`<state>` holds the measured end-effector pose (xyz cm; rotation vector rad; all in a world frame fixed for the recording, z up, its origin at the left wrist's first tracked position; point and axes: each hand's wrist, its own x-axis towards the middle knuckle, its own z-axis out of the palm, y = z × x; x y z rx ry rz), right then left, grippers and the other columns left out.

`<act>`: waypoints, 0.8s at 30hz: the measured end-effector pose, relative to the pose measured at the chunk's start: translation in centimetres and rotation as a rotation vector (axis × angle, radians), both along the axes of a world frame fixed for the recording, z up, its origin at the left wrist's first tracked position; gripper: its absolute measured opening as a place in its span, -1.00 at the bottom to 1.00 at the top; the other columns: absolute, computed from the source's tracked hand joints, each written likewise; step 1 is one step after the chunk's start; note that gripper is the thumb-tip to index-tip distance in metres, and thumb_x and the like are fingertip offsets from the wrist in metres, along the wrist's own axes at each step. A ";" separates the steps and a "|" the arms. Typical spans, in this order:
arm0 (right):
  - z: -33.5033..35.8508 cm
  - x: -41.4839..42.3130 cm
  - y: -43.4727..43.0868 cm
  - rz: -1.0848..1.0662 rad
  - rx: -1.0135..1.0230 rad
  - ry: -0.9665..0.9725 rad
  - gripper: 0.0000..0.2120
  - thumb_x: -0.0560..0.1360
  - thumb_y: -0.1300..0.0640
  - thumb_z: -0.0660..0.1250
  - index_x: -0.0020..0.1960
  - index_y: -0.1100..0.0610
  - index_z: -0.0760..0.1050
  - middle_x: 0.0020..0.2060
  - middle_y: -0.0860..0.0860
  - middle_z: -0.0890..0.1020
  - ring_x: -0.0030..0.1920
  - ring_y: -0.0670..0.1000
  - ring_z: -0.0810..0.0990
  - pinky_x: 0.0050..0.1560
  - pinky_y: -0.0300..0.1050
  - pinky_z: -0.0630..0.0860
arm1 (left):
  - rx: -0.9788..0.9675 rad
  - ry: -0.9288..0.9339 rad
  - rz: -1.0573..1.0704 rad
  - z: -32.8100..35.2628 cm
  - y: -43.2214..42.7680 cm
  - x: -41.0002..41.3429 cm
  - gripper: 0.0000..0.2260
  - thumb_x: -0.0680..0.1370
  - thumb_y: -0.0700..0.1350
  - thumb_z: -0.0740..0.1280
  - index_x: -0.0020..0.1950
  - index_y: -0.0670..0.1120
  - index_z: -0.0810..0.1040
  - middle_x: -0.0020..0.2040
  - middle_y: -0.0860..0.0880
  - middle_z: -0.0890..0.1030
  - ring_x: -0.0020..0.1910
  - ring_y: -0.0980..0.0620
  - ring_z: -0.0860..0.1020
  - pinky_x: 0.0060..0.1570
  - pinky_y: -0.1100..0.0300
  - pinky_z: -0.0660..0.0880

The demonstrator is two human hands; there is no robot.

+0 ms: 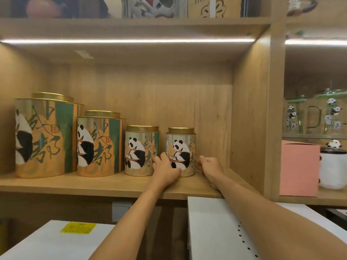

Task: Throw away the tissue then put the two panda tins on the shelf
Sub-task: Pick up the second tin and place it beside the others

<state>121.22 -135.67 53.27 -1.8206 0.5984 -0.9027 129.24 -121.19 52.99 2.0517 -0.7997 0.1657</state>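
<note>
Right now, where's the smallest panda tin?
In the head view, the smallest panda tin stands on the wooden shelf, rightmost of four tins, between the left hand and right hand.

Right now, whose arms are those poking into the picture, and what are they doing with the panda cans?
There is no machine here. The arms belong to a person wearing a camera on their head, so the one picture shows what they see, looking forward and down.

On the wooden shelf stand four panda tins in a row, from biggest to smallest: a big tin, a medium tin, then two small ones. The left hand and the right hand are on either side of the smallest tin, which stands upright on the shelf at the right end. The left fingers touch it; whether the right hand touches it, I cannot tell. Its neighbour stands alone. No tissue is in view.
</note>
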 end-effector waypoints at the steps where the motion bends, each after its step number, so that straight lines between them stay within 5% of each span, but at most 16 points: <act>1: 0.0 0.0 0.0 0.010 -0.011 0.016 -0.70 0.61 0.12 0.18 0.13 0.23 0.63 0.08 0.16 0.69 0.15 0.14 0.61 0.25 0.07 0.49 | 0.003 0.001 -0.004 0.1 0.0 -0.1 -0.26 0.48 -0.04 0.42 0.51 -0.07 0.06 0.47 -0.19 0.12 0.47 -0.23 0.17 0.44 -0.11 0.23; 4: 0.0 0.0 0.4 0.135 -0.058 0.054 -0.51 0.51 0.30 0.17 0.44 0.17 0.40 0.34 0.11 0.53 0.37 0.12 0.45 0.38 0.04 0.40 | 0.011 0.017 -0.008 0.2 0.0 -0.1 -0.25 0.49 -0.05 0.42 0.54 -0.07 0.04 0.49 -0.20 0.12 0.48 -0.23 0.19 0.46 -0.12 0.23; 6: 0.0 -0.3 0.9 0.183 -0.114 0.091 -0.39 0.48 0.30 0.24 0.53 0.11 0.26 0.41 0.08 0.46 0.38 0.10 0.41 0.30 -0.03 0.41 | 0.010 0.026 -0.012 0.2 0.0 -0.2 -0.25 0.50 -0.06 0.43 0.54 -0.08 0.04 0.49 -0.20 0.14 0.47 -0.23 0.22 0.47 -0.12 0.24; 9: -0.2 -0.1 0.9 0.215 -0.148 0.096 -0.33 0.48 0.18 0.40 0.53 0.09 0.22 0.39 0.07 0.47 0.21 -0.02 0.43 0.11 -0.17 0.41 | 0.009 0.020 -0.012 0.3 -0.1 -0.4 -0.24 0.49 -0.08 0.45 0.53 -0.10 0.06 0.46 -0.20 0.17 0.45 -0.22 0.24 0.46 -0.10 0.24; 21: -0.5 0.6 -0.2 0.164 -0.200 0.085 -0.18 0.40 -0.02 0.52 0.53 0.07 0.20 0.45 0.09 0.42 0.41 0.13 0.42 0.36 0.12 0.45 | -0.019 -0.006 0.021 0.1 0.4 -0.5 -0.38 0.44 -0.09 0.50 0.40 -0.11 0.26 0.39 -0.16 0.29 0.36 -0.17 0.37 0.38 -0.06 0.38; 24: -0.6 0.6 -0.3 0.170 -0.209 0.091 -0.18 0.40 -0.05 0.52 0.54 0.06 0.21 0.46 0.08 0.41 0.42 0.12 0.41 0.33 0.03 0.43 | -0.020 -0.021 0.031 0.0 0.5 -0.3 -0.41 0.44 -0.12 0.50 0.37 -0.09 0.28 0.37 -0.15 0.32 0.36 -0.17 0.37 0.38 -0.07 0.39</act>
